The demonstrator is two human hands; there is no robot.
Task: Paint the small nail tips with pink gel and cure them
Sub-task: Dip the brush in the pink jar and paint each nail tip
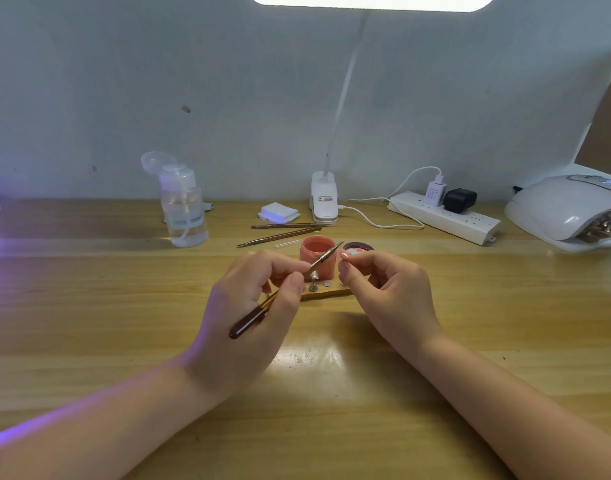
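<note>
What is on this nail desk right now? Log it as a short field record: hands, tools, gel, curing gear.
left hand: grips a brush, tip raised toward the gel
right hand: fingers curled, pinching something too small to identify
pink gel jar: open, behind the hands
jar lid: beside the jar, on its right
nail tip stand: between the hands, partly hidden
spare brushes: lying behind the jar
curing lamp: far right on the wooden table

Table (124, 306) glossy wood; brush (252, 317) dark glossy handle, metal ferrule; bottle (184, 209) clear plastic; lamp (567, 209) glossy white plastic.
</note>
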